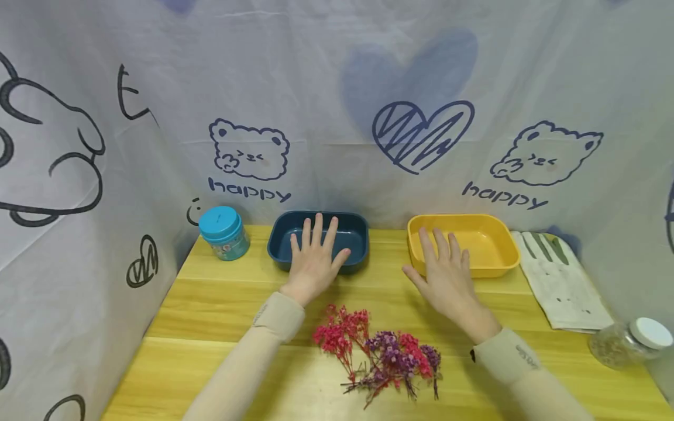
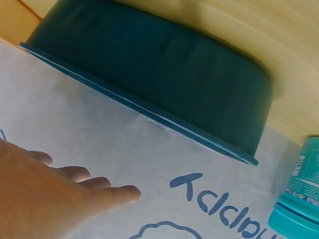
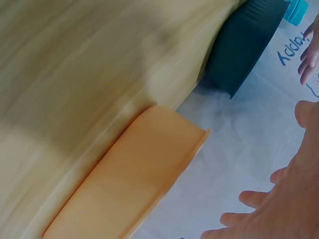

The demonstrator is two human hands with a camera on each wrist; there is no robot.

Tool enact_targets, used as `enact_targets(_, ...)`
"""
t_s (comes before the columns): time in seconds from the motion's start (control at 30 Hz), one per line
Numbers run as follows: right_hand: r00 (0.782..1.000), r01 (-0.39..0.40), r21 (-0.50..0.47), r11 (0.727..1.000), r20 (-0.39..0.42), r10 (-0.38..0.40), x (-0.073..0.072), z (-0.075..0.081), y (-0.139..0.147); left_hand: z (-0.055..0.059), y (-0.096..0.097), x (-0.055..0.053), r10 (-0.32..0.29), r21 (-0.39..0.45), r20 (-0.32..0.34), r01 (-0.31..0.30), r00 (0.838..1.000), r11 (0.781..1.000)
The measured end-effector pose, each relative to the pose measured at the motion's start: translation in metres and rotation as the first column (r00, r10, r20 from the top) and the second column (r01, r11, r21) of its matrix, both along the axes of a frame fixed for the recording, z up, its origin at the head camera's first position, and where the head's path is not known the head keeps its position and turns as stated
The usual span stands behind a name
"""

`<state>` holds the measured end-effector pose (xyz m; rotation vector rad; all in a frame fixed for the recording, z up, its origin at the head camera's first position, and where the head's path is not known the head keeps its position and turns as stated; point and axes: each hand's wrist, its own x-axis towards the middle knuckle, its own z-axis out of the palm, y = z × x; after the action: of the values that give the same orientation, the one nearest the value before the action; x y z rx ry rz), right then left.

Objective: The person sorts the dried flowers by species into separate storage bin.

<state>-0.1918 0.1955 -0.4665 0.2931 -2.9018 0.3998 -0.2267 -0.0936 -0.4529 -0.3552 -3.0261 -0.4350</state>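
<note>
My left hand (image 1: 314, 263), fingers straight and spread, hovers over the dark blue tray (image 1: 358, 245) and holds nothing. In the left wrist view the fingers lie beyond the rim of that tray (image 2: 149, 74), apart from it. My right hand (image 1: 447, 278) is also spread and bare, its fingers overlapping the left part of the yellow tray (image 1: 495, 248) in the head view. The right wrist view shows a gap between this hand (image 3: 279, 199) and the yellow tray's wall (image 3: 134, 169). Between my forearms lie pink dried flowers (image 1: 342, 333) and purple ones (image 1: 392, 354) on the wooden table.
A jar with a blue lid (image 1: 223, 231) stands at the back left. Right of the yellow tray lies a folded white cloth (image 1: 563, 286), with a white-lidded clear jar (image 1: 626, 342) on its side nearby. A printed white curtain (image 1: 326, 105) rises behind the table (image 1: 210, 327).
</note>
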Motion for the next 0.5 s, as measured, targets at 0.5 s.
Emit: enact_targets(0.5, 0.995, -0.094, 0.014, 0.996, 0.048, 0.093, 0.019, -0.009, -0.023, -0.009, -0.044, -0.018, 0.125, 0.094, 0.026, -0.127, 0.992, 0.987)
